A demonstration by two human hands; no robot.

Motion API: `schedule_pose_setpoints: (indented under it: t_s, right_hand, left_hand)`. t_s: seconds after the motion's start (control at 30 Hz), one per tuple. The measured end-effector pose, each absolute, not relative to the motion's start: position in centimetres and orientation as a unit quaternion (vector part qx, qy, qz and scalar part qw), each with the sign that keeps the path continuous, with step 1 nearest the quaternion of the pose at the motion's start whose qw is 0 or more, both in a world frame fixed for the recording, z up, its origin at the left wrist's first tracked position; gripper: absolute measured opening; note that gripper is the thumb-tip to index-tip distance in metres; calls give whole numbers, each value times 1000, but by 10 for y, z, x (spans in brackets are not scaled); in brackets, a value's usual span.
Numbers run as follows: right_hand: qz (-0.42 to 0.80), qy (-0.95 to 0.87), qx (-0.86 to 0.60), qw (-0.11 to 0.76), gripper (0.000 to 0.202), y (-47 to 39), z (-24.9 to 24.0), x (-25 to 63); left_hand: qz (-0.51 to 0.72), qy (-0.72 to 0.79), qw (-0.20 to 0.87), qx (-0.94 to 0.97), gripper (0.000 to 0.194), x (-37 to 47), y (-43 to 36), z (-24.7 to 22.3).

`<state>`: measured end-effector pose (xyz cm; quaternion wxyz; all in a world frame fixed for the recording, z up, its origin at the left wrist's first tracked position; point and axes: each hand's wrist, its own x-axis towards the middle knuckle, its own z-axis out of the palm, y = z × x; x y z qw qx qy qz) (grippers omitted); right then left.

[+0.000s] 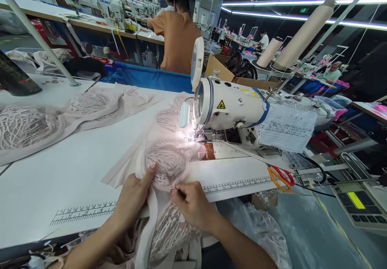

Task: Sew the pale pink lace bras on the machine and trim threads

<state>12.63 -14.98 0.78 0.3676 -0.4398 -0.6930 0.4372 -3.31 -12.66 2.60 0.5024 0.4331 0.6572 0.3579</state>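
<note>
A pale pink lace bra piece (167, 160) is lying on the white sewing table (75, 154), its upper part reaching the lit needle area of an industrial sewing machine (231, 102) and its near cup lying just in front of the person. The left hand (136, 191) is pinching the left edge of this cup, the thumb resting on top of the lace and the fingers curling underneath. The right hand (191, 202) is pinching the cup's lower edge between thumb and curled index finger; whether it is also holding something small and dark is impossible to tell. Below the hands, more lace fabric (173, 230) is hanging over the table's front edge. To the left, other lace bra pieces (32, 126) are lying on the tabletop. A printed ruler scale (238, 185) is running along the front edge, and scissors (281, 178) with orange and red handles are lying near its right end. A handwritten sheet (287, 128) is hanging on the machine, and thread cones (305, 35) are standing behind it. Beyond a blue cloth bin (151, 76), a person in a brown shirt (178, 37) is facing away.
</note>
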Motion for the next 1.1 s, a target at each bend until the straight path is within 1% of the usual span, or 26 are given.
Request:
schedule_pose_setpoints:
  t_s: [0.07, 0.17, 0.2, 0.23, 0.3, 0.37, 0.4, 0.43, 0.47, 0.5, 0.53, 0.57, 0.6, 0.63, 0.67, 0.7, 0.73, 0.83, 0.9, 0.97, 1.03, 1.1]
  right_hand:
    - [463, -666, -464, 356, 41, -149, 10, 130]
    - [515, -638, -492, 291, 41, -147, 13, 131]
    - [521, -635, -501, 272, 41, -146, 15, 131]
    - [516, -638, -509, 259, 42, -146, 16, 132]
    - [469, -661, -531, 248, 41, -148, 19, 136]
    - [391, -691, -567, 221, 33, -149, 23, 143]
    - [353, -705, -584, 192, 27, -149, 26, 148]
    - [318, -720, -596, 156, 21, -148, 30, 152]
    - [288, -738, -600, 115, 18, -145, 36, 157]
    - [264, -756, -594, 71, 17, -141, 44, 161]
    - [248, -778, -577, 28, 17, -135, 54, 166]
    - [238, -799, -553, -11, 16, -128, 66, 170]
    - [235, -817, -525, -43, 15, -121, 78, 174]
    - [240, -835, -491, -64, 13, -113, 91, 180]
    - [247, -849, -462, -77, 12, -105, 102, 185]
    - [250, -855, -444, -91, 12, -98, 112, 192]
    - [238, -858, -443, -105, 14, -92, 118, 199]
    - [113, -844, -512, -115, 22, -82, 114, 222]
    - [4, -817, -569, -94, 24, -79, 96, 239]
    - [-84, -783, -614, -53, 34, -73, 75, 259]
    - [-123, -755, -645, 1, 45, -63, 57, 281]
    - [-112, -746, -655, 36, 49, -47, 45, 301]
  left_hand:
    - [352, 642, 554, 395, 62, -36, -121, 31]
    - [386, 556, 645, 355, 42, -41, -96, 39]
    - [403, 519, 664, 357, 44, -46, -84, 41]
    - [420, 496, 663, 372, 54, -53, -71, 42]
    - [439, 507, 605, 429, 71, -72, -46, 43]
    - [429, 588, 486, 484, 84, -93, -28, 43]
    - [421, 637, 402, 506, 88, -102, -23, 42]
    - [412, 676, 303, 530, 88, -108, -21, 42]
    - [401, 693, 200, 564, 82, -110, -22, 41]
    - [392, 676, 108, 615, 69, -107, -25, 39]
    - [376, 618, 47, 688, 54, -99, -30, 37]
    - [348, 528, 18, 774, 41, -88, -37, 33]
    - [313, 408, 24, 857, 34, -73, -44, 28]
    - [249, 277, 60, 926, 34, -56, -51, 23]
    - [197, 189, 84, 958, 36, -39, -57, 17]
    - [170, 148, 92, 970, 38, -22, -62, 11]
    - [163, 146, 92, 971, 39, -7, -66, 4]
    - [191, 215, 81, 954, 42, 19, -68, -10]
    - [208, 235, 90, 945, 46, 23, -62, -14]
    - [219, 221, 109, 944, 49, 19, -55, -14]
    - [222, 198, 127, 946, 47, 14, -47, -13]
    - [220, 183, 139, 948, 44, 11, -42, -11]
